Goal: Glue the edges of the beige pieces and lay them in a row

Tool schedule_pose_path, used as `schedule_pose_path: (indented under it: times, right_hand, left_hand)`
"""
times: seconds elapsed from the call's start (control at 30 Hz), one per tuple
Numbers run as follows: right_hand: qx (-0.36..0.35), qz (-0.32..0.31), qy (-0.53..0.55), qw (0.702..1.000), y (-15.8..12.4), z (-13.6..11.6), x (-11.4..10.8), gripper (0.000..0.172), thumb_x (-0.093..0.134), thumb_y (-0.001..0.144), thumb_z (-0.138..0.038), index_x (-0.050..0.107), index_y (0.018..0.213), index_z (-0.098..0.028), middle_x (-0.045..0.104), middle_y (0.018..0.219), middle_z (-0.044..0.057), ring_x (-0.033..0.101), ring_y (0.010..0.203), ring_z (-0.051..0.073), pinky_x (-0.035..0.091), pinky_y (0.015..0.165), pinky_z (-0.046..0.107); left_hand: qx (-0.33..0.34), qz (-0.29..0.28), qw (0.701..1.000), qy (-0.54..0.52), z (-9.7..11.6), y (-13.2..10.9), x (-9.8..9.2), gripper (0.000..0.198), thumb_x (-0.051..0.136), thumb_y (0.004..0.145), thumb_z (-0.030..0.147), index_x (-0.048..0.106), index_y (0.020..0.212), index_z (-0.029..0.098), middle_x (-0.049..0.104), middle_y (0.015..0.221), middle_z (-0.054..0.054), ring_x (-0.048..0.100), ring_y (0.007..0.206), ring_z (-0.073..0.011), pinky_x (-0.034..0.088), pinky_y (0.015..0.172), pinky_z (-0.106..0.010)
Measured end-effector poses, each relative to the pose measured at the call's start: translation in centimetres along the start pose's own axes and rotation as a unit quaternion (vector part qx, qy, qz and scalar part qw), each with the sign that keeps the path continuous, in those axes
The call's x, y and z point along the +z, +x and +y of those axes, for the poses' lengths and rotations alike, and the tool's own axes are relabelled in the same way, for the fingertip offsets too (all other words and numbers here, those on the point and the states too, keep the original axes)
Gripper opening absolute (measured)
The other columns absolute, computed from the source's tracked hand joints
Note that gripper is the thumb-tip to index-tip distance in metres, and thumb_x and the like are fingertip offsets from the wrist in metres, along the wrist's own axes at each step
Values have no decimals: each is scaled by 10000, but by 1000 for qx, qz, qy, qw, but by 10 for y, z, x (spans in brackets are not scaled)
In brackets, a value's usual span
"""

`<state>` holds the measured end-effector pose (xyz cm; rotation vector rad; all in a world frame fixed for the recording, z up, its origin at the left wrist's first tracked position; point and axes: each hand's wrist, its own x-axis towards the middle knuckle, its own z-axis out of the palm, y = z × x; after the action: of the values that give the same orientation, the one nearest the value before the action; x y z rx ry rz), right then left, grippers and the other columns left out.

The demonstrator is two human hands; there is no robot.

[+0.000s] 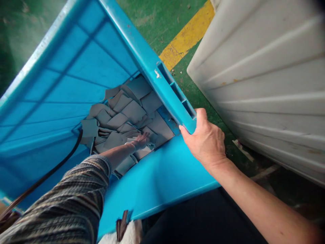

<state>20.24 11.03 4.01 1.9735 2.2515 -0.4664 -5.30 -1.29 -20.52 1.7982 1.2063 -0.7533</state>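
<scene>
A deep blue plastic bin (83,64) fills the left of the view, with a pile of flat grey cut pieces (127,112) on its bottom. My left hand (142,140) reaches far down into the bin in a striped sleeve. Its fingers lie on the grey pieces and curl around one or more of them; the grip is small and hard to read. My right hand (204,139) is wrapped around the corner of the bin's rim (167,86), thumb on the inner side.
A white ribbed plastic container (266,81) stands close on the right. Between the two runs a green floor with a yellow line (188,34). A dark cable (50,173) hangs inside the bin at left. Scraps lie on the floor by the white container.
</scene>
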Motion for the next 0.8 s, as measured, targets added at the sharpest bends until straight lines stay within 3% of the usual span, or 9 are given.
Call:
schedule_pose_path:
  times: [0.13,0.23,0.47,0.63,0.8]
  right_hand:
    - [-5,1,6,1000,0,0,-1,366,629,814,-328,413,1070,-178,685,780,59,646,589,284,223,452,298]
    - [-3,3,9,1000,0,0,0,349,617,820,-322,412,1066,-182,685,779,52,648,585,282,227,451,302]
    - [-2,6,5,1000,0,1,1,367,639,808,-337,418,1057,-184,693,794,51,651,578,283,223,450,310]
    - [0,3,5,1000,0,1,0,364,628,817,-350,416,1065,-188,697,801,52,655,585,287,219,453,311]
    - [3,5,2,1000,-1,1,0,370,636,814,-357,425,1067,-189,700,798,55,657,588,292,218,454,308]
  left_hand:
    - [9,28,999,37,18,38,-7,396,545,887,325,492,1251,178,407,1383,-99,411,1238,-278,348,1014,-533]
    - [17,26,998,62,31,42,0,373,550,884,324,514,1224,175,447,1346,-98,437,1214,-270,359,1005,-527]
    - [86,14,993,82,37,4,8,264,550,883,326,583,1071,144,577,1136,-68,536,1063,-217,424,928,-459]
    - [119,63,990,50,33,-30,-20,180,494,879,215,611,1009,172,626,929,-81,502,1047,-239,349,950,-438]
    - [62,115,991,4,41,-52,-57,278,385,914,275,516,1131,161,581,1016,-111,535,942,-215,404,840,-328]
